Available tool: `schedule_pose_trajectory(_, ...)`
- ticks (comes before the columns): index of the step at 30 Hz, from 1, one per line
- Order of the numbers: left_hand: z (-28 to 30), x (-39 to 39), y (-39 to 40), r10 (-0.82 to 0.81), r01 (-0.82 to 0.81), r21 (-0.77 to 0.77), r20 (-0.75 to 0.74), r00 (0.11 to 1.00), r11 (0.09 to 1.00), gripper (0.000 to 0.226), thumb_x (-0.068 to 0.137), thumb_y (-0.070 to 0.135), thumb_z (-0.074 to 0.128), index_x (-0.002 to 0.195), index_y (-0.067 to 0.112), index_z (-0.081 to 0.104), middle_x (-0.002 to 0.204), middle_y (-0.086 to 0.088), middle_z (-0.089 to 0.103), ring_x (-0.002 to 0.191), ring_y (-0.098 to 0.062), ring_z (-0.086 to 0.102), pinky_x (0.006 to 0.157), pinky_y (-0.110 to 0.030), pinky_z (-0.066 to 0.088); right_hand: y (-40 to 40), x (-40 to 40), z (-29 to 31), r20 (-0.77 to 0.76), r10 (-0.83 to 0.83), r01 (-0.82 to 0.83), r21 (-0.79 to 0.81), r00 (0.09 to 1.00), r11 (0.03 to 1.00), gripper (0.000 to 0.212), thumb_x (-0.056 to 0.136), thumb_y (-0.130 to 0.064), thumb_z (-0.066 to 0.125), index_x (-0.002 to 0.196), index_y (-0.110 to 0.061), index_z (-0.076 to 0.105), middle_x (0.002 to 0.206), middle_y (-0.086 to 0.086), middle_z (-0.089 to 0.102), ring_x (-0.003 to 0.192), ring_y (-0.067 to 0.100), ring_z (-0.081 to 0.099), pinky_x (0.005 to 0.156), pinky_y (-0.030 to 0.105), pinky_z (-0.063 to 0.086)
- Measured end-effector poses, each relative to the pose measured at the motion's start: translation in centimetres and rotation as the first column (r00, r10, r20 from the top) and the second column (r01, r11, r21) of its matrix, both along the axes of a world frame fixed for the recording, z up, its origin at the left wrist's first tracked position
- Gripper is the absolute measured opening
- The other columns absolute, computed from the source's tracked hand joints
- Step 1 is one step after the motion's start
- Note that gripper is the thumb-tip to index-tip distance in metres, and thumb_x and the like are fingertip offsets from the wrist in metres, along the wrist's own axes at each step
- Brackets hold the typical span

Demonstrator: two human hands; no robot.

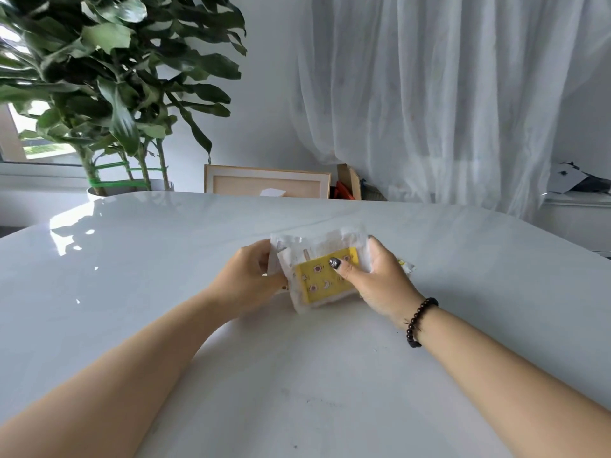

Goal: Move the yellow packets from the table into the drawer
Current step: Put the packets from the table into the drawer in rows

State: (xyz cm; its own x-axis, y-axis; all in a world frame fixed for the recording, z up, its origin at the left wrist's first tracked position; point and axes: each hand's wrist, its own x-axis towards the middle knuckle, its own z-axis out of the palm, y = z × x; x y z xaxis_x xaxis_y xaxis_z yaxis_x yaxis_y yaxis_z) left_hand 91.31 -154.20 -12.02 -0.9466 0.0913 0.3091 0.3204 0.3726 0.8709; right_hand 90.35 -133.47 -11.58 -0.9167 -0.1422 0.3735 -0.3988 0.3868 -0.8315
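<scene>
At the centre of the frame we hold the yellow packets (325,276) just above the white table (330,375): our left hand (246,280) grips their left edge, our right hand (377,279) clasps the right, thumb pressed on top.

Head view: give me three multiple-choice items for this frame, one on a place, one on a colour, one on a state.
1. Where is the bead bracelet?
A. left wrist
B. right wrist
C. on the table

2. What colour is the card inside the top packet?
A. yellow
B. red
C. blue

3. What are the hands doing?
A. resting open on the table
B. pulling a drawer
C. holding the packets together

Answers:
1 B, it circles the right wrist.
2 A, yellow shows through the wrapper.
3 C, the left hand and right hand clasp both ends.
</scene>
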Motion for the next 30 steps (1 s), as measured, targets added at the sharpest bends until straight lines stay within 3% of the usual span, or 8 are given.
schedule_pose_trajectory(6, 1.1, 0.6, -0.1, -0.229, 0.171, 0.362, 0.123, 0.966, 0.916, 0.037, 0.085, 0.024, 0.045, 0.114, 0.009, 0.061, 0.105, -0.022, 0.065, 0.09, -0.031, 0.062, 0.081, -0.042, 0.051, 0.0, -0.2, -0.3, -0.117, -0.153, 0.163, 0.074, 0.981, 0.984, 0.038, 0.079, -0.03, 0.072, 0.087, 0.0, 0.051, 0.085, 0.023, 0.06, 0.077, 0.038, 0.055, 0.068, 0.045, 0.05)
schedule_pose_trajectory(12, 0.1, 0.3, 0.2, -0.008, -0.011, -0.177, -0.108, 0.994, 0.984, 0.084, 0.067, 0.008, 0.084, 0.133, 0.036, 0.04, 0.098, 0.005, 0.06, 0.083, -0.012, 0.065, 0.072, -0.02, 0.054, -0.2, 0.2, -0.1, -0.066, -0.014, 0.024, 0.156, 0.998, 0.987, 0.065, 0.067, -0.054, 0.074, 0.091, 0.003, 0.056, 0.093, 0.02, 0.065, 0.085, 0.029, 0.063, 0.08, 0.048, 0.053)
schedule_pose_trajectory(15, 0.2, 0.1, 0.1, 0.054, -0.079, -0.164, -0.151, 0.987, 0.983, 0.072, 0.07, 0.005, 0.081, 0.125, 0.037, 0.047, 0.097, 0.01, 0.06, 0.087, -0.012, 0.064, 0.075, -0.022, 0.054, 0.2, 0.0, 0.1, -0.019, 0.05, -0.049, 0.061, 0.999, 0.997, 0.032, 0.083, -0.045, 0.067, 0.09, -0.015, 0.059, 0.087, -0.023, 0.062, 0.081, -0.002, 0.054, 0.078, 0.029, 0.047)
schedule_pose_trajectory(17, 0.3, 0.2, 0.2, 0.07, -0.07, 0.002, -0.076, 0.995, 0.998, 0.065, 0.074, -0.002, 0.076, 0.121, 0.033, 0.048, 0.099, 0.008, 0.065, 0.088, -0.011, 0.066, 0.074, -0.024, 0.056, 0.6, 0.0, 0.5, 0.006, 0.061, -0.061, 0.006, 0.998, 0.998, 0.019, 0.093, -0.041, 0.051, 0.082, -0.027, 0.056, 0.064, -0.031, 0.053, 0.067, -0.01, 0.048, 0.071, 0.02, 0.04)
schedule_pose_trajectory(20, 0.6, 0.2, -0.3, 0.083, -0.112, 0.324, 0.104, 0.991, 0.939, 0.069, 0.079, -0.01, 0.067, 0.131, 0.027, 0.041, 0.096, 0.001, 0.066, 0.08, -0.011, 0.067, 0.066, -0.027, 0.055, 1.3, -0.5, 0.2, 0.07, 0.05, -0.063, 0.203, 0.996, 0.977, 0.024, 0.096, -0.046, 0.042, 0.087, -0.03, 0.057, 0.08, -0.02, 0.055, 0.082, -0.003, 0.051, 0.078, 0.02, 0.039)
schedule_pose_trajectory(23, 1.1, -0.2, -1.1, 0.057, -0.201, 0.567, 0.261, 0.964, 0.799, 0.082, 0.084, -0.01, 0.061, 0.149, 0.023, 0.022, 0.1, -0.006, 0.064, 0.078, -0.021, 0.067, 0.07, -0.037, 0.055, 1.5, -1.1, -0.5, 0.111, 0.043, -0.09, 0.47, 0.993, 0.878, 0.031, 0.092, -0.046, 0.052, 0.089, -0.022, 0.071, 0.081, 0.002, 0.067, 0.08, 0.014, 0.057, 0.072, 0.025, 0.042)
schedule_pose_trajectory(27, 1.6, -0.4, -1.2, -0.006, -0.243, 0.771, 0.305, 0.952, 0.588, 0.095, 0.091, -0.011, 0.045, 0.148, 0.039, -0.013, 0.113, -0.008, 0.058, 0.062, -0.017, 0.069, 0.062, -0.032, 0.06, 0.9, -1.4, -1.0, -0.048, 0.004, 0.014, 0.379, 0.999, 0.925, 0.021, 0.085, -0.018, 0.067, 0.106, -0.017, 0.072, 0.102, -0.004, 0.072, 0.093, 0.006, 0.064, 0.074, 0.0, 0.04)
schedule_pose_trajectory(30, 2.0, -0.4, -1.4, -0.037, -0.224, 0.817, 0.286, 0.958, 0.532, 0.079, 0.094, -0.01, 0.038, 0.15, 0.038, 0.01, 0.119, -0.012, 0.057, 0.063, -0.019, 0.07, 0.055, -0.027, 0.058, 1.2, -2.2, -1.5, -0.125, -0.063, 0.112, 0.433, 0.99, 0.894, 0.04, 0.084, -0.022, 0.069, 0.122, -0.017, 0.062, 0.12, 0.0, 0.063, 0.114, 0.013, 0.056, 0.088, 0.007, 0.037)
